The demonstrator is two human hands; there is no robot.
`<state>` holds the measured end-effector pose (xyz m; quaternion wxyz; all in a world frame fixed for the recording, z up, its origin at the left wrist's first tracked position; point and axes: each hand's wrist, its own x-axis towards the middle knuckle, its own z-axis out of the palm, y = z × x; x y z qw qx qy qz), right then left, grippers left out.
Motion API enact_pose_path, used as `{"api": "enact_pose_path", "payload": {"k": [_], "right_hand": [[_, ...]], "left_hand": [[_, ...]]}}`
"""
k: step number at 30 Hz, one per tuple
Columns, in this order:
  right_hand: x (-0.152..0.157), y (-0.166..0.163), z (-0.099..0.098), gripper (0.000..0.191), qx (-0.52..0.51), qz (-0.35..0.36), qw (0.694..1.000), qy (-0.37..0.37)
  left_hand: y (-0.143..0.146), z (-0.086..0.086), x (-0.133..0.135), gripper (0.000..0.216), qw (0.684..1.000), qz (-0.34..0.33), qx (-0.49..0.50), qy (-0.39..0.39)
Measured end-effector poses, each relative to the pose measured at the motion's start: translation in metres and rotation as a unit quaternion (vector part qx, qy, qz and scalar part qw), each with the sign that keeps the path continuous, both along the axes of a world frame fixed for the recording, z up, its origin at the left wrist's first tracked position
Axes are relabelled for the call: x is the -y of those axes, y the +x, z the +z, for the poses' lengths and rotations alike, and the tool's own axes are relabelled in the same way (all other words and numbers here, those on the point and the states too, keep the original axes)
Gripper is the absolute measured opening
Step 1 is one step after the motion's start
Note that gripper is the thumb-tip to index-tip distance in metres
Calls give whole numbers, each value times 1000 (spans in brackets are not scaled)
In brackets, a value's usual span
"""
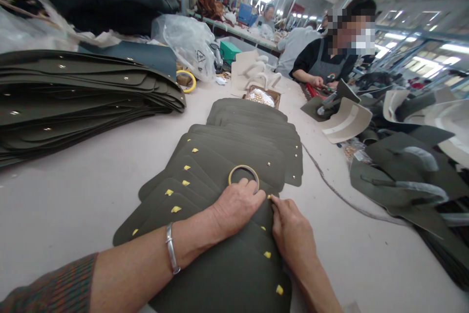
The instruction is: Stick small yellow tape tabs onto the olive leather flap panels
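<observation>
A fanned row of dark olive leather panels [220, 166] runs away from me along the pale table [73, 196], each with small yellow tape tabs near its edges. My left hand [236, 205] lies on the nearest panels, fingers curled over a roll of yellow tape [244, 175]. My right hand [289, 230] pinches a small yellow tab [269, 197] at a panel's right edge, thumb and forefinger pressed together. A silver bangle [172, 249] is on my left wrist.
A tall stack of the same olive panels [73, 98] fills the left side. A small box of metal fittings [262, 95] stands beyond the row. Olive and cream bag parts [403, 156] pile up at right. A masked co-worker [330, 54] works across the table.
</observation>
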<state>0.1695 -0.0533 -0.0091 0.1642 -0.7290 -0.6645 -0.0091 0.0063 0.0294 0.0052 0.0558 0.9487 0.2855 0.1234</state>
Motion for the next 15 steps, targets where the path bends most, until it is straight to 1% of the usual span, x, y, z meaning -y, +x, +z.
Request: {"api": "enact_pose_path", "payload": {"k": [2, 4, 6, 9, 12, 15], "right_hand": [[-1, 9, 2, 31, -49, 26, 998, 10], [-6, 20, 4, 29, -95, 34, 994, 42], [-11, 30, 3, 30, -119, 34, 990, 67], [-19, 34, 0, 35, -114, 63, 990, 63], [-23, 33, -3, 40, -80, 72, 993, 52], [-24, 33, -3, 42, -60, 65, 995, 37]], "left_hand": [[-3, 1, -6, 10, 1000, 2, 18, 17], [-6, 3, -16, 12, 998, 24, 32, 37], [-9, 4, -26, 14, 997, 49, 33, 52], [-12, 5, -35, 17, 996, 61, 26, 63], [-13, 10, -35, 19, 996, 61, 14, 56], [-17, 17, -29, 18, 999, 23, -16, 28]]}}
